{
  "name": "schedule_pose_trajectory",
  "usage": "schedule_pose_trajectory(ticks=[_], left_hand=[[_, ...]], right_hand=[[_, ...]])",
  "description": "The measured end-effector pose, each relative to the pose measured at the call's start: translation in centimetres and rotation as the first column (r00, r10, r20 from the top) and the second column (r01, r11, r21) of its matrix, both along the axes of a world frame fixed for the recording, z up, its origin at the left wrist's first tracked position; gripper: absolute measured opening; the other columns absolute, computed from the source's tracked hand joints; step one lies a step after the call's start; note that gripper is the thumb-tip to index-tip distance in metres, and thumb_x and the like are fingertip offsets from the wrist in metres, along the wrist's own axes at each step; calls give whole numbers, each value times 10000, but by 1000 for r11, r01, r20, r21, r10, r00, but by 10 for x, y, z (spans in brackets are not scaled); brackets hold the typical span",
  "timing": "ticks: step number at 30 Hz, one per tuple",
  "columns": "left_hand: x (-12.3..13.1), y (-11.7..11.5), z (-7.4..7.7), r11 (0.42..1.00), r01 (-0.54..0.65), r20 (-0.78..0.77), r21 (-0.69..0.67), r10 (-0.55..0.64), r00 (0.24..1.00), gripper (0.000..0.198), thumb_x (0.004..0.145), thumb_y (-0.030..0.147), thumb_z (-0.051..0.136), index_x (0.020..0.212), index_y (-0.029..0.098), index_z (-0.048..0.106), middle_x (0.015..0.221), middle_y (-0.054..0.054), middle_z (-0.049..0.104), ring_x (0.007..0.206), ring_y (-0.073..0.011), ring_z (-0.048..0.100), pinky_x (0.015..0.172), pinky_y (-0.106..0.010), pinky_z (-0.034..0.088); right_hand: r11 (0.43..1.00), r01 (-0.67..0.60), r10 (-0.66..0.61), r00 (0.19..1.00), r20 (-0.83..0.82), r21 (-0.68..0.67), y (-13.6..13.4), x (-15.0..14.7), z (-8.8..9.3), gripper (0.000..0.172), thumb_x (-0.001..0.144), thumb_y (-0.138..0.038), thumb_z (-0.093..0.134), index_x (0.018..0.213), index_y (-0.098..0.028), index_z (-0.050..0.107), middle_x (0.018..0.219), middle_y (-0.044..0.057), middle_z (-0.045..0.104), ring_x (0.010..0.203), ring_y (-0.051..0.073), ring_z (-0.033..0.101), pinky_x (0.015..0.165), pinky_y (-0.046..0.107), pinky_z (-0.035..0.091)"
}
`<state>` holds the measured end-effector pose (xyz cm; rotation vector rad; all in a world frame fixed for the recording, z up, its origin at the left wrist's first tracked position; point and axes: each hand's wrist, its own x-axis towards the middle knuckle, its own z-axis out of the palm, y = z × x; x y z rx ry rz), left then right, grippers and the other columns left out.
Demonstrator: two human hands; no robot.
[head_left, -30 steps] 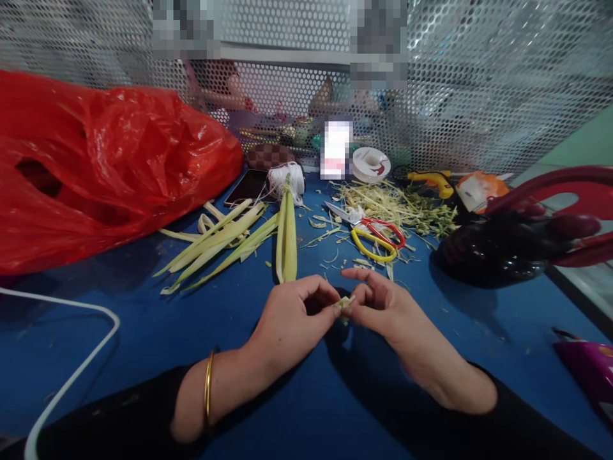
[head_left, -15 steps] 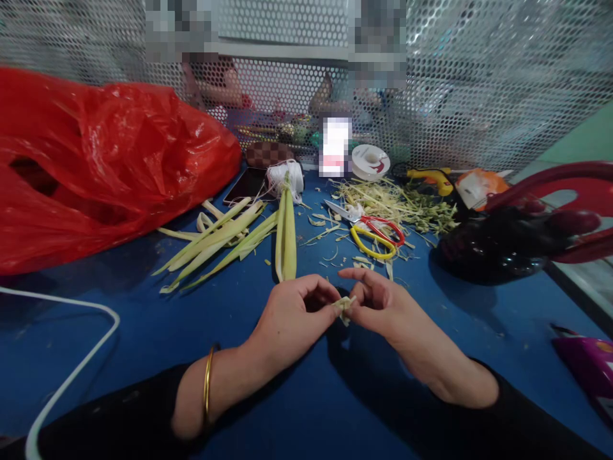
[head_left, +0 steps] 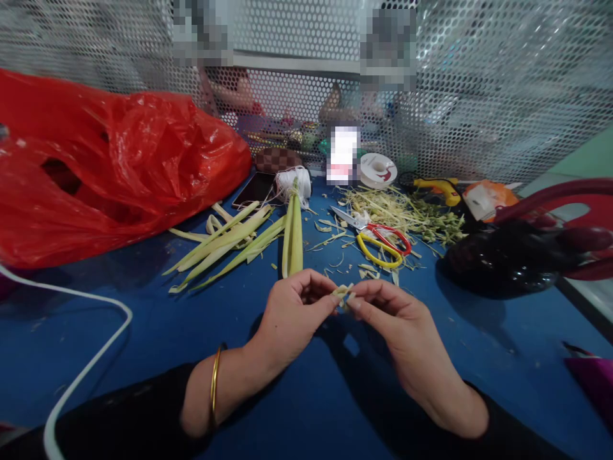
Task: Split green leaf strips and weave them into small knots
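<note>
A small pale strip of plant leaf [head_left: 343,292], folded or twisted, is pinched between my two hands above the blue table. My left hand [head_left: 297,310] grips it between thumb and fingers from one side. From the other side my right hand [head_left: 395,319] pinches its end with thumb and forefinger. Just beyond the left hand lies a long folded green leaf [head_left: 293,239], its tip by a spool of white thread [head_left: 294,185]. Several more long pale-green leaves [head_left: 225,246] are spread to the left. Scissors [head_left: 378,239] with red and yellow handles rest beyond my right hand.
A red plastic bag [head_left: 143,160] covers the back left, and a white cable [head_left: 96,297] curves below it. Trimmed scraps [head_left: 397,211] lie around the scissors. A ribbon roll [head_left: 378,170], a yellow tool [head_left: 440,187] and a black bag [head_left: 502,262] stand behind and right.
My right hand's raised forefinger has come down onto the strip, and both hands still hold it. The whole view has shifted slightly, so things appear further right.
</note>
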<state>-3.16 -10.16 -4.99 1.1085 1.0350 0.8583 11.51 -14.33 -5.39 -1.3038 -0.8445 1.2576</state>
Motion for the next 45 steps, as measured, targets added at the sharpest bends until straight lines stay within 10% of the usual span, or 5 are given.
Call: schedule_pose_trajectory(ticks=[26, 45], left_hand=[[-1, -8, -2, 951, 65, -245, 302, 12, 969, 24, 745, 172, 649, 762, 173, 667, 718, -11, 700, 657, -135, 647, 612, -226, 502], [-2, -8, 1, 943, 50, -265, 330, 41, 963, 62, 747, 145, 619, 768, 186, 661, 715, 2, 704, 653, -131, 662, 618, -220, 520]], right_hand=[[999, 14, -3, 977, 212, -50, -2, -3, 1, 199, 697, -315, 712, 610, -175, 601, 531, -57, 534, 506, 80, 457, 501, 209, 377], [994, -71, 73, 997, 17, -78, -3, -2, 2, 140, 705, -302, 760, 727, -180, 695, 666, -2, 668, 609, 121, 596, 624, 253, 488]])
